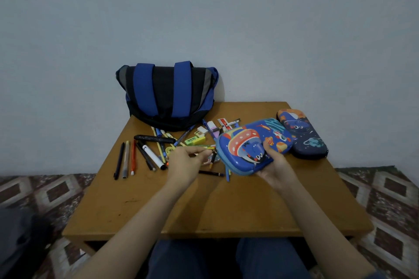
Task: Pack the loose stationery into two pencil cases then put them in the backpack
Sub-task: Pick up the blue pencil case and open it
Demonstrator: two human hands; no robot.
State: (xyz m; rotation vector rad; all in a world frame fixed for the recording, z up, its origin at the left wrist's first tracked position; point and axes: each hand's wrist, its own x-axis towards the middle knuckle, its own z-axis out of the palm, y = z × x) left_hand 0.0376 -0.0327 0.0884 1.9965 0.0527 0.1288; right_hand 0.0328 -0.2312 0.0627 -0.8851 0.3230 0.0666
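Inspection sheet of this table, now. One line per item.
Surface: wooden table, stationery spread over its far half.
Job's things: backpack against the wall; rocket-print pencil case held above the table; dark planet-print pencil case lying closed at right; loose pens, markers and erasers unpacked.
Clutter: dark shape on the floor at left, unclear.
Hands: right hand grips the rocket-print pencil case; left hand at its left end, grasp unclear.
Cables: nothing seen.
Surroundings: plain wall, patterned floor covering.
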